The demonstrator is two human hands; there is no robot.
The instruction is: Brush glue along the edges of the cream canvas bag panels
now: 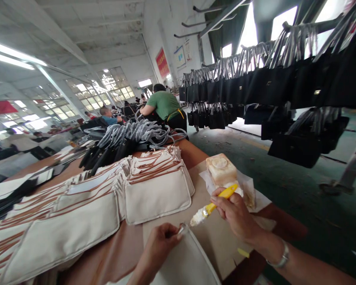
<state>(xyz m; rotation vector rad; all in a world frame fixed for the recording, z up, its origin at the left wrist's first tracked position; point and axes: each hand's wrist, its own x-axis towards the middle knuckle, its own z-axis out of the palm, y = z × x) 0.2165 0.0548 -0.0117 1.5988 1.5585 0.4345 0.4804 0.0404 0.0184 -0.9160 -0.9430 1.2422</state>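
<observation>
My right hand [231, 211] is closed around the yellow handle of a paintbrush [215, 202]. Whitish paste coats its bristles, which point left and down. My left hand [163, 242] pinches the top corner of a cream bag panel [186, 261] with piped edges, lying in front of me. The bristle tip is just right of that corner; whether they touch I cannot tell. Behind my right hand stands a glue container [221, 169], crusted with whitish and amber residue, on a white sheet [259, 194].
Stacked cream bag panels [158, 196] with brown edges fill the table's left side. Beyond them lie black straps in grey wrapping [130, 134]. Racks of black handbags [243, 89] hang at right. A person in a green shirt [164, 105] bends over work farther back.
</observation>
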